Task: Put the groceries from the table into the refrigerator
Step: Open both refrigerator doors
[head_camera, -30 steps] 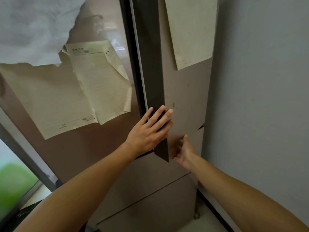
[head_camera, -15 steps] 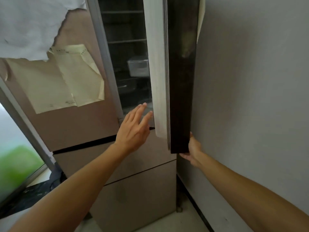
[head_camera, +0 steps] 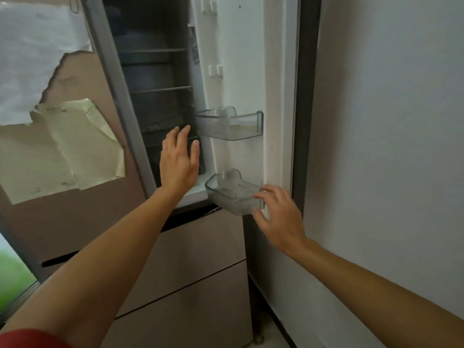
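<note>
You are standing at the open refrigerator [head_camera: 200, 247], its right door [head_camera: 241, 59] wide. Your left hand [head_camera: 179, 163] is hovering before the dark shelves [head_camera: 160, 89], fingers straight; your right hand [head_camera: 278, 217], fingers loosely spread and holding nothing, is meeting the lower door bin [head_camera: 231, 197].

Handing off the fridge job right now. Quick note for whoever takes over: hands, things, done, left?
Left hand: open, holds nothing, in front of the refrigerator opening.
Right hand: open, fingers spread at the lower door bin, grips nothing.
Door: open, swung towards the wall; upper door bin and the lower one look bare.
Groceries, table: not in view.
Done: door opened. Left: fetch all groceries, load them.
</note>
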The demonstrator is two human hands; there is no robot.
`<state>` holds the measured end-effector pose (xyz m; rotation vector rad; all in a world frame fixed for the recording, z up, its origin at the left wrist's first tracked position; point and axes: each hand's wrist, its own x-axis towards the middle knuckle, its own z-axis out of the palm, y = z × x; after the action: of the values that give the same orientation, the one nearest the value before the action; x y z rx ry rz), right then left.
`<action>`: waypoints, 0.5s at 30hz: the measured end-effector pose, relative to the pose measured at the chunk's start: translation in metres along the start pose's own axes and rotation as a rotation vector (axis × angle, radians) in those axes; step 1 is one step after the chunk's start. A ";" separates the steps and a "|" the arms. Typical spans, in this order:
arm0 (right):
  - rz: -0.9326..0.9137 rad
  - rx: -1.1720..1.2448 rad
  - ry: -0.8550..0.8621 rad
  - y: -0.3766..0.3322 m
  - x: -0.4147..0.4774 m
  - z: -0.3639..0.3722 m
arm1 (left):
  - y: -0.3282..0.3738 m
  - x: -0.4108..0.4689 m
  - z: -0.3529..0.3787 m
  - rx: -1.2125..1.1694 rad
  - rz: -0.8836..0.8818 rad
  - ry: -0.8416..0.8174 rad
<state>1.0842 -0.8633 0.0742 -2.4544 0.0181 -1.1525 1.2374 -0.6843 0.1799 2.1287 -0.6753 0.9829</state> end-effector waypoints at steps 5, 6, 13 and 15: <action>-0.132 -0.246 -0.213 0.007 0.037 0.030 | 0.006 0.033 0.027 0.047 0.175 -0.126; -0.090 -0.272 -0.253 0.013 0.042 0.033 | 0.008 0.037 0.032 0.030 0.216 -0.122; -0.151 -0.324 -0.181 0.075 0.052 0.028 | 0.019 0.053 0.076 -0.146 0.345 -0.046; -0.151 -0.318 -0.198 0.087 0.055 0.024 | 0.026 0.053 0.086 -0.176 0.357 -0.027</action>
<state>1.1520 -0.9438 0.0679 -2.8858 -0.0469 -1.0264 1.2884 -0.7746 0.1909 1.9075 -1.1409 1.0368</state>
